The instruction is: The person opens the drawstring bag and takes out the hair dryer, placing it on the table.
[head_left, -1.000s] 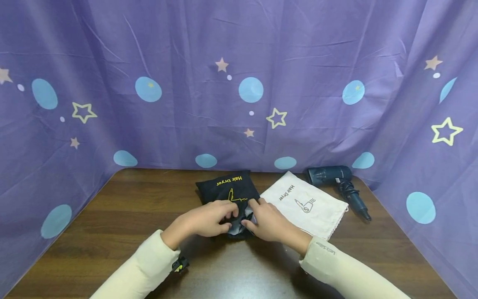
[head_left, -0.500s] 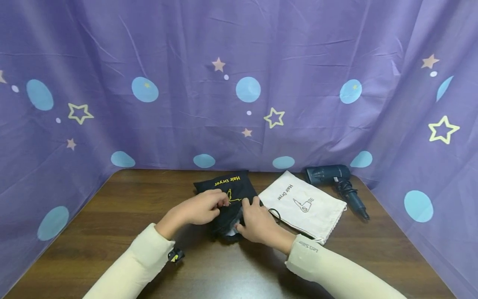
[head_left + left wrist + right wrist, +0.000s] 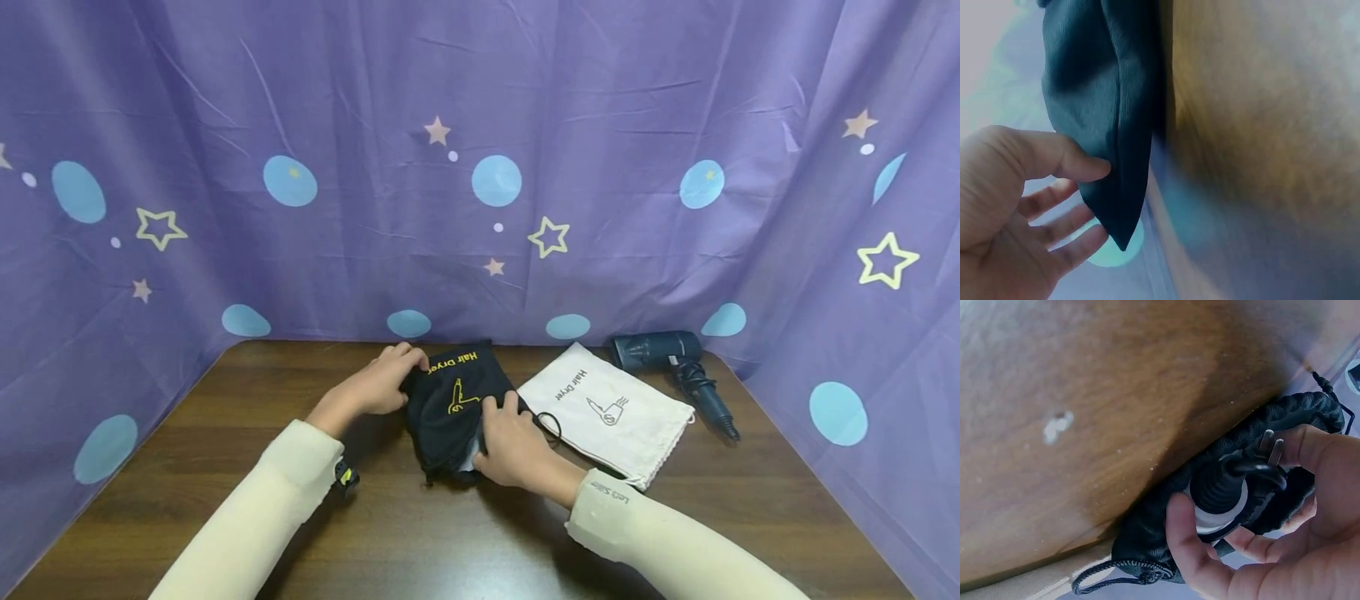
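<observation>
A black drawstring bag (image 3: 438, 425) printed "Hair Dryer" in yellow lies bulging in the middle of the table. At its far left corner my left hand (image 3: 382, 382) pinches the cloth, thumb on one side and fingers behind, as the left wrist view of the bag corner (image 3: 1113, 112) shows. My right hand (image 3: 517, 446) is at the bag's mouth. There, in the right wrist view, its fingers curl round the end of a hair dryer (image 3: 1216, 487) with a white ring, beside a two-pin plug (image 3: 1270, 450) and coiled cord. The rest of that dryer is hidden inside the bag.
Flat to the right lies a white drawstring bag (image 3: 603, 408), also printed "Hair Dryer". Behind it, near the back right corner, a dark blue hair dryer (image 3: 656, 350) rests with its cord bundled. A purple curtain (image 3: 360, 250) encloses the wooden table (image 3: 270, 392).
My left hand has moved from the bag's mouth to its far left corner. The black cloth has come further forward over the dryer, while my right hand has shifted slightly left with it.
</observation>
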Tool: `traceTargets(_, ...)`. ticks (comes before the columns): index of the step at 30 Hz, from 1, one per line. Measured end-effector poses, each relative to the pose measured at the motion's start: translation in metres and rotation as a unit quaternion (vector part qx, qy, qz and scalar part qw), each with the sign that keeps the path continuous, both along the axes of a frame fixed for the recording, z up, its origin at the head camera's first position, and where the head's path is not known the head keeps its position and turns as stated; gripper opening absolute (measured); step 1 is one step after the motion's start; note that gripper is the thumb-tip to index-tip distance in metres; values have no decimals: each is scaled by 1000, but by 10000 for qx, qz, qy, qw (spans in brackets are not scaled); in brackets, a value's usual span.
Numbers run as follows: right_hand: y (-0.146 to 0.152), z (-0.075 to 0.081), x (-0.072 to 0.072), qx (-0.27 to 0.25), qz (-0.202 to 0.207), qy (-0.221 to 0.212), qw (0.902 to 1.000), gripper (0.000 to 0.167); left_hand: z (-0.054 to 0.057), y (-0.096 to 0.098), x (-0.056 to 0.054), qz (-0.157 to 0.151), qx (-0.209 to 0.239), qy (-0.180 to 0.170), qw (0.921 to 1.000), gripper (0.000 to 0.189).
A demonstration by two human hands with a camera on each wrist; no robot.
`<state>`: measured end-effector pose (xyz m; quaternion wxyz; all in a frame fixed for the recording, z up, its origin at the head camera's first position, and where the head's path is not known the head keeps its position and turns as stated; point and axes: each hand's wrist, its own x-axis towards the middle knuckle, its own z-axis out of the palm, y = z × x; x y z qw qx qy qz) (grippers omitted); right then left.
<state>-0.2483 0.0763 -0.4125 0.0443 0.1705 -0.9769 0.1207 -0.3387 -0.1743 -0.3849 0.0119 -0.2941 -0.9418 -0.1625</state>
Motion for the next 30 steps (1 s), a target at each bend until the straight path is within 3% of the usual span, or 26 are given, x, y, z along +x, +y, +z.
traceTargets(4, 0, 0, -2, 44, -6, 15, 10000, 60, 1, -3, -10, 4, -134, -250, 9996, 55)
traceTargets(8, -1, 0, -3, 180, -18, 85, 9998, 59, 2, -5, -13, -76, -242, -161, 9995, 53)
traceTargets(14, -3, 1, -6, 423, 13, 228, 9988, 52, 1, -9, -11, -183, -256, 28, 9995, 52)
traceTargets(20, -3, -1, -9, 496, -39, 282, 9984, 53, 1, -17, -9, -552, -18, 210, 9983, 55)
traceTargets(30, 3, -1, -11, 334, -123, 1001, 9943, 49, -3, -36, -8, -865, 355, -8, 9956, 52)
